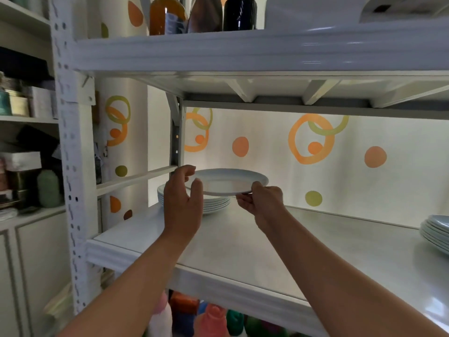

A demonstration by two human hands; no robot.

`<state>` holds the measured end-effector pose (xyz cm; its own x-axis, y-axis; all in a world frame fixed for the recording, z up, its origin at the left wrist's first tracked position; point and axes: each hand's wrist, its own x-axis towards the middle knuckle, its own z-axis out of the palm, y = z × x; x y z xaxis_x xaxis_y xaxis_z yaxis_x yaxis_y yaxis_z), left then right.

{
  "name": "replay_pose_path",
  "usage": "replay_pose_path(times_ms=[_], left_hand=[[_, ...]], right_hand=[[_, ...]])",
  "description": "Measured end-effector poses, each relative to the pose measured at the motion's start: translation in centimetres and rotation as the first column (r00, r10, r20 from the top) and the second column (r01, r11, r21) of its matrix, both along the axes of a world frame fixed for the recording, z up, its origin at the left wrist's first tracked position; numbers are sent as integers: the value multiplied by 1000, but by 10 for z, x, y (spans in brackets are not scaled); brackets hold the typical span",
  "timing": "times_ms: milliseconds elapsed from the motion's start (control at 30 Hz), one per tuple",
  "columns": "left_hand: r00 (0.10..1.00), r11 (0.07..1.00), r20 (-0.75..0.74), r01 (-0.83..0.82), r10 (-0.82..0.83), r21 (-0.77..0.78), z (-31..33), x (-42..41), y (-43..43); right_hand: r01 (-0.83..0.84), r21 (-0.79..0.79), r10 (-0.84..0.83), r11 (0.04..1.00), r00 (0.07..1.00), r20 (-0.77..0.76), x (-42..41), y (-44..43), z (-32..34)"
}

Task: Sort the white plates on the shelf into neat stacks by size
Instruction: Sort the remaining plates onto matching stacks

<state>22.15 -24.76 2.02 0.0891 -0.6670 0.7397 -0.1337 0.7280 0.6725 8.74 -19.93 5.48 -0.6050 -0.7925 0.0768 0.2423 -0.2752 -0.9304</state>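
Note:
A white plate hangs level just above a stack of white plates at the back left of the white shelf. My left hand grips the plate's left rim, thumb on top. My right hand pinches its right front rim. A second stack of white plates sits at the shelf's right edge, partly cut off by the frame.
The shelf above carries bottles and hangs low over the plates. A white perforated upright stands at the left. Colourful bottles fill the level below. Side shelves at the left hold tins and boxes.

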Motion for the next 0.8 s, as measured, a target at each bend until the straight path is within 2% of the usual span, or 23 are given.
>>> replay_pose_path(times_ms=[267, 633, 800], left_hand=[[998, 998, -1, -57, 57, 25, 1, 50, -12], [983, 996, 172, -71, 60, 55, -17, 80, -20], [981, 993, 188, -72, 54, 89, -20, 81, -22]], right_hand=[[-78, 87, 76, 993, 997, 21, 46, -31, 5], [-79, 188, 68, 979, 995, 68, 56, -62, -2], [-59, 266, 64, 962, 998, -9, 51, -67, -6]])
